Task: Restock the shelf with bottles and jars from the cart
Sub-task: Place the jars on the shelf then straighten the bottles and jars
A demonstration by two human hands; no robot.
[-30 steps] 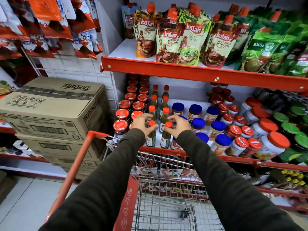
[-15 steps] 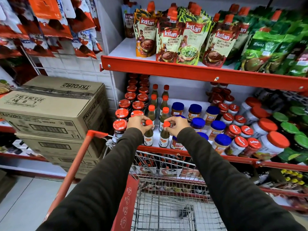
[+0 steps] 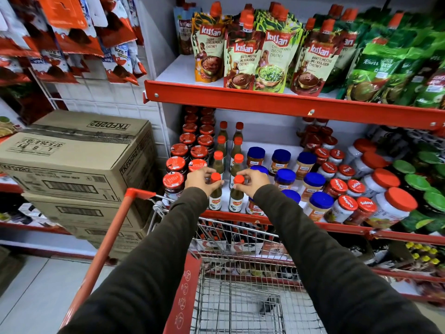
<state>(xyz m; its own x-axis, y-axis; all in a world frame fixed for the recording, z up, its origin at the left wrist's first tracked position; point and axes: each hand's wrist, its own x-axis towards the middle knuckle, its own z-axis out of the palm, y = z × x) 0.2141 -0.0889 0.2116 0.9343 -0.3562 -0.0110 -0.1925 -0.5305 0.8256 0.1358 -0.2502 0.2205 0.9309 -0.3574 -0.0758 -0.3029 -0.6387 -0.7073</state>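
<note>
Two slim green sauce bottles with red caps stand at the front edge of the middle shelf [image 3: 349, 229]. My left hand [image 3: 201, 180] grips the neck of the left bottle [image 3: 215, 200], and my right hand [image 3: 252, 182] grips the neck of the right bottle [image 3: 236, 201]. Behind them run two rows of matching bottles [image 3: 237, 162]. The wire cart [image 3: 238, 295] sits below my arms, its basket showing only a small dark item.
Red-lidded jars [image 3: 175, 165] stand left of the bottles and blue-lidded jars [image 3: 284, 177] right of them. Chutney pouches [image 3: 243, 56] fill the upper shelf. Stacked cardboard boxes [image 3: 79, 160] stand left of the cart's red handle [image 3: 106, 247].
Both hands have drawn the two bottles a little toward the shelf's front edge and lower in view, keeping their grip on the necks.
</note>
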